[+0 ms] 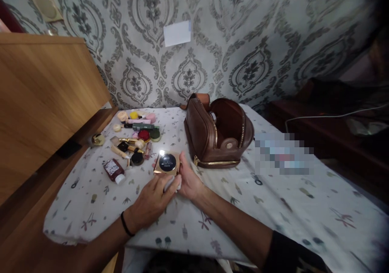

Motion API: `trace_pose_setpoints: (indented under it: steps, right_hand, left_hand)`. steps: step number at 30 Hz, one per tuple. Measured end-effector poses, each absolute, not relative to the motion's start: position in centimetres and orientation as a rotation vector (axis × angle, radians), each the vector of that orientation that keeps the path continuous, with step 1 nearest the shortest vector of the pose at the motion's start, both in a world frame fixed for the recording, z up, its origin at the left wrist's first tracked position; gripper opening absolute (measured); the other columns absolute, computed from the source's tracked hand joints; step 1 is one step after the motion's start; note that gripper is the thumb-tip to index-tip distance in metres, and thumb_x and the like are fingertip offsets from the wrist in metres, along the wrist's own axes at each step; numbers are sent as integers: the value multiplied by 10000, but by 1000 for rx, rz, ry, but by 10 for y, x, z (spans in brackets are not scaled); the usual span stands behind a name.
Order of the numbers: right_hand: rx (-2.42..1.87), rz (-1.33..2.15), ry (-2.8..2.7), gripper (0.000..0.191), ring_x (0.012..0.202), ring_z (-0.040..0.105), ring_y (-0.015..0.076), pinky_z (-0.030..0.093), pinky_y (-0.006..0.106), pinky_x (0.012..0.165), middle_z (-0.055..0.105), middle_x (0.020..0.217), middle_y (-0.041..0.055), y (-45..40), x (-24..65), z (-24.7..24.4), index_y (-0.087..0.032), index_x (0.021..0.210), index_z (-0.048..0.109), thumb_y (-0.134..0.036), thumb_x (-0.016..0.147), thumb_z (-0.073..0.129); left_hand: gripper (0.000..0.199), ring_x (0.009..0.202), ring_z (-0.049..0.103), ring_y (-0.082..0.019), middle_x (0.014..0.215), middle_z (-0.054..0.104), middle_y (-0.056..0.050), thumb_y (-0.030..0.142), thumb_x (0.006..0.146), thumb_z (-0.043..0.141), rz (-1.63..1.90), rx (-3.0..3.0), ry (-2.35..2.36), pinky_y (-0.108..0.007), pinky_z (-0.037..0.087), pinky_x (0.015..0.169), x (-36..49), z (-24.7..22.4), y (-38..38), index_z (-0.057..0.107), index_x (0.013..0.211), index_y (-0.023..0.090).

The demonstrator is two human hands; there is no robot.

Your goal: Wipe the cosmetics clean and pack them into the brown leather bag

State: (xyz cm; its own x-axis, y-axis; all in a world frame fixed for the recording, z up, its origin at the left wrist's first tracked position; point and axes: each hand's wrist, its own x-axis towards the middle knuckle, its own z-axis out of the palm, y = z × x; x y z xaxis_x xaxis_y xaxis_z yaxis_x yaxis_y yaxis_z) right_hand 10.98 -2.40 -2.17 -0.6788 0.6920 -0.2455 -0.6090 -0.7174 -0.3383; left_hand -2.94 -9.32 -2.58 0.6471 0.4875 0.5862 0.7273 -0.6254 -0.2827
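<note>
My right hand [189, 179] is closed round the right edge of a square gold compact [167, 162] with a round dark lid. The compact is tilted so that its top faces me. Just below it, my left hand [153, 198], with a black band on the wrist, is closed on a small white cloth or tissue [172, 183], pressed near the compact's lower edge. The left fingers partly hide the cloth. Behind and to the right of my hands stands a brown makeup bag [200, 131], unzipped, its flap raised.
Several cosmetics lie to the left, among them a green tube [142, 126], a red round jar [144, 135] and a black round case [137, 158]. A dark red bottle [113, 170] with a white cap lies nearer. A wooden cabinet [51, 82] borders the patterned tabletop [212, 208].
</note>
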Motion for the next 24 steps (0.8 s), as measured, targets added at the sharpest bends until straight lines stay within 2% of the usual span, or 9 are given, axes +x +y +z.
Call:
trace_pose_setpoints:
  steps: [4,8,12,15,19,21,24]
  right_hand:
    - [-517,2259,-214,598,836,692,216,562,398,804,734,927,113,-22,111,-21,-122,1101,636,-578,984,267]
    - [-592,2215,-187,576,752,687,212,570,424,772,731,813,84,-20,112,-19,-135,1013,643,-585,978,285]
    - [-658,2238,-190,593,692,681,198,573,394,716,716,722,71,-21,110,-19,-137,929,648,-579,986,256]
    - [-661,2243,-217,536,680,679,176,568,355,700,721,735,64,-21,110,-22,-148,917,646,-540,997,289]
    - [-652,2269,-291,508,609,664,161,555,306,613,723,741,58,-21,112,-26,-159,976,648,-547,989,321]
    - [-674,2273,-329,500,559,649,154,544,285,567,716,715,54,-21,112,-27,-155,968,652,-547,984,343]
    - [-693,2287,-359,490,523,637,149,539,276,542,705,681,57,-20,111,-31,-139,883,649,-561,957,413]
  left_hand:
    - [454,1027,558,-239,1068,570,-139,84,919,495,-763,-2338,-1040,-362,532,867,-37,-22,-90,485,1371,115]
    - [581,995,545,-216,1100,524,-130,136,946,475,-931,-2299,-1211,-323,535,801,-46,-21,-88,313,1500,196]
    - [603,1094,522,-226,1192,489,-137,185,971,425,-1002,-2344,-1280,-356,521,881,-44,-21,-87,221,1536,239]
    - [562,1248,460,-252,1343,423,-153,206,981,390,-1052,-2425,-1295,-417,471,991,-38,-18,-85,256,1524,262]
    - [474,1392,337,-280,1493,323,-144,220,983,379,-1197,-2497,-1443,-493,371,1095,-31,-10,-79,391,1455,260]
    - [431,1375,374,-260,1461,402,-134,232,988,372,-1301,-2532,-1534,-486,349,1113,-30,-4,-74,441,1413,241]
    - [358,1225,520,-221,1283,582,-118,270,996,368,-1473,-2559,-1651,-420,399,1058,-30,6,-64,508,1317,196]
